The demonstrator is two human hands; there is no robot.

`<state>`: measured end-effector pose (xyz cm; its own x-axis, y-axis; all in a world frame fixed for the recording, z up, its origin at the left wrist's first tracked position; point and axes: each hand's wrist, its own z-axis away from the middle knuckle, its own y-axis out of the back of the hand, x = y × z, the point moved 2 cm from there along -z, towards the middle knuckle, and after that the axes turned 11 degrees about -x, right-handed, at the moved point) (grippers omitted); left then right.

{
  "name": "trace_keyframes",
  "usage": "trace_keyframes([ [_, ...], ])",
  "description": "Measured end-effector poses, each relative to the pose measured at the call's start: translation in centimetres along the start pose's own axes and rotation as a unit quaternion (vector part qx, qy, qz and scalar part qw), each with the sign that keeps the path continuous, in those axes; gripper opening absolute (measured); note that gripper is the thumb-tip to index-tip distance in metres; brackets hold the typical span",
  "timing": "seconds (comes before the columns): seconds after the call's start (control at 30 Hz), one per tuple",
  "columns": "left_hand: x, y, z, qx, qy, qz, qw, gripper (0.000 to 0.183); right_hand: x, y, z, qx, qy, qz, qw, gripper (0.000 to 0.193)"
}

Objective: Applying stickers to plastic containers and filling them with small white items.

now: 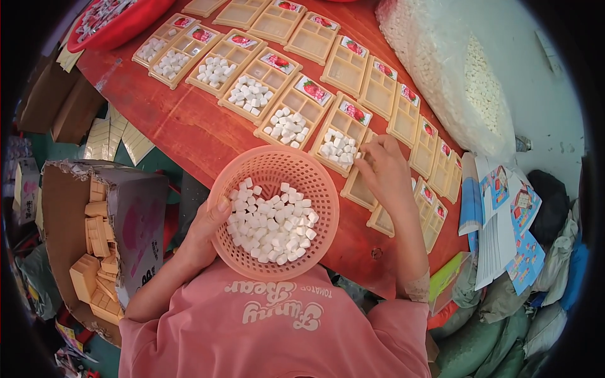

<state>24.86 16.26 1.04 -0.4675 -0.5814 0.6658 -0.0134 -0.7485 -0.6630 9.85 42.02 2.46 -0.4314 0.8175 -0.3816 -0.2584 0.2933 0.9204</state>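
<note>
My left hand (208, 230) grips the rim of a pink perforated plastic basket (324, 189), held close against my shirt. White mini marshmallows (271, 223) cover its bottom. Over on the right, my right hand (383, 169) has its fingers drawn together above a beige compartment tray (357, 190). Whatever those fingertips pinch, if anything, is hidden. Just left of them a tray (348, 129) has marshmallows in its lower compartment and a strawberry card at the top. The neighbouring tray (304, 113) and several farther left are filled likewise.
The trays stand in rows on a red table (170, 129). A red basin (135, 25) sits far left, a large clear bag of marshmallows (450, 69) far right. Beside me on the left is a cardboard box (135, 220) of beige trays; printed sheets (498, 233) lie at right.
</note>
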Motion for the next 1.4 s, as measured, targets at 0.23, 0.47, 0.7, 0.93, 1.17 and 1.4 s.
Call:
trace_keyframes([
  [0.23, -0.1, 0.2, -0.1, 0.001, 0.000, 0.007, 1.000, 0.065, -0.2, -0.9, -0.1, 0.027, -0.023, -0.046, 0.998, 0.011],
  [0.47, 0.8, -1.7, -2.2, -0.087, -0.005, 0.038, 0.996, 0.061, -5.5, 1.0, 1.9, -0.092, 0.072, -0.390, 0.913, 0.023],
  [0.7, 1.0, -3.3, -4.2, -0.100, -0.020, -0.025, 0.994, 0.062, -9.1, -2.2, 4.0, -0.131, 0.148, 0.064, 0.978, 0.072],
  [0.93, -0.2, -4.1, -4.4, -0.087, -0.001, 0.013, 0.996, 0.059, -9.5, -2.4, 4.5, -0.214, 0.064, -0.155, 0.962, 0.059],
  [1.17, -0.2, -4.2, -4.2, -0.098, 0.020, -0.013, 0.995, 0.063, -8.8, -1.8, 4.6, 0.047, 0.207, -0.071, 0.975, 0.027],
  [1.4, -0.6, -3.9, -4.0, -0.107, 0.018, -0.018, 0.994, 0.059, -8.1, -2.6, 5.0, 0.044, 0.231, -0.095, 0.967, 0.015],
])
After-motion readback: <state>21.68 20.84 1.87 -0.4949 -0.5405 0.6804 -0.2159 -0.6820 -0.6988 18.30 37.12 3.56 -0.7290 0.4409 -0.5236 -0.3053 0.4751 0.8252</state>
